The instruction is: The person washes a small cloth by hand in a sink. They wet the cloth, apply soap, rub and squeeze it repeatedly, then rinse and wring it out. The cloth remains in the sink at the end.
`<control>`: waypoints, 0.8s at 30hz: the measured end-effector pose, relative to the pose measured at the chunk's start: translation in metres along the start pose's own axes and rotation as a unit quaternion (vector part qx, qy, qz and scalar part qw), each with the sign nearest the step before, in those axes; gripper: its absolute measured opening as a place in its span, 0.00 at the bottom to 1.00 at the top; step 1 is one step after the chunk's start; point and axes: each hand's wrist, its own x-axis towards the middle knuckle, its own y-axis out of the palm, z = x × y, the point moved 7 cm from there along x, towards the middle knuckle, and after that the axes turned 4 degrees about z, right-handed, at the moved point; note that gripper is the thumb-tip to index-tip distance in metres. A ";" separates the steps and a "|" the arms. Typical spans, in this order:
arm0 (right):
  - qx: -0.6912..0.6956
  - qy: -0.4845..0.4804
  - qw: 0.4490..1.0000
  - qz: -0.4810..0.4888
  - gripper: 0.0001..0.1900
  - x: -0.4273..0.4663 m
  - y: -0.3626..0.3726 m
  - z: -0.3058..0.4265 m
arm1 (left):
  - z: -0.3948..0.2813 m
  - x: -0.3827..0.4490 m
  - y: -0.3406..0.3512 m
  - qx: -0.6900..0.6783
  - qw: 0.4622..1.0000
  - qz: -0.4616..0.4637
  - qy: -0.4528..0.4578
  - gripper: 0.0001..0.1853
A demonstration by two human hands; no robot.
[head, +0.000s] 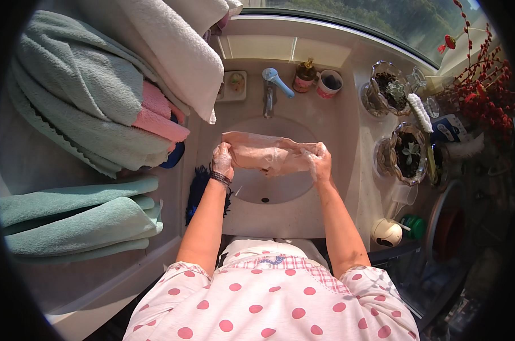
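Note:
A wet, soapy pinkish-beige cloth (pixel 268 154) is stretched sideways over a washbasin (pixel 274 189). My left hand (pixel 223 161) grips its left end, with foam on the fingers and a dark beaded bracelet at the wrist. At the other end my right hand (pixel 318 162), also foamy, holds the cloth bunched in its fingers. The basin's dark drain hole (pixel 264 200) shows below the cloth. Behind it stands a faucet (pixel 269 100) with a light blue lever; no running water can be made out. Part of the bowl is hidden by the cloth.
Folded towels (pixel 83 217) and a hanging white towel (pixel 176 51) are on the left. A dark blue fringed cloth (pixel 200 192) lies beside my left forearm. Behind the basin are a soap dish (pixel 235 85), a bottle (pixel 303 76) and a cup (pixel 329 84). Glass planters (pixel 408 153) stand right.

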 end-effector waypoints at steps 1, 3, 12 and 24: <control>-0.043 -0.034 0.998 -0.033 0.16 0.004 -0.010 -0.006 | 0.001 -0.003 0.006 0.007 1.000 -0.005 -0.013 0.10; -0.025 0.006 0.994 -0.102 0.17 0.003 -0.009 -0.008 | -0.004 -0.016 0.017 0.020 0.999 -0.018 -0.037 0.07; -0.093 -0.152 0.975 0.136 0.15 -0.070 0.111 0.048 | -0.017 -0.080 0.113 -0.216 0.933 0.267 -0.103 0.24; -0.105 -0.095 0.988 0.065 0.08 -0.030 0.120 0.058 | 0.005 -0.035 0.100 -0.276 0.934 0.175 -0.148 0.14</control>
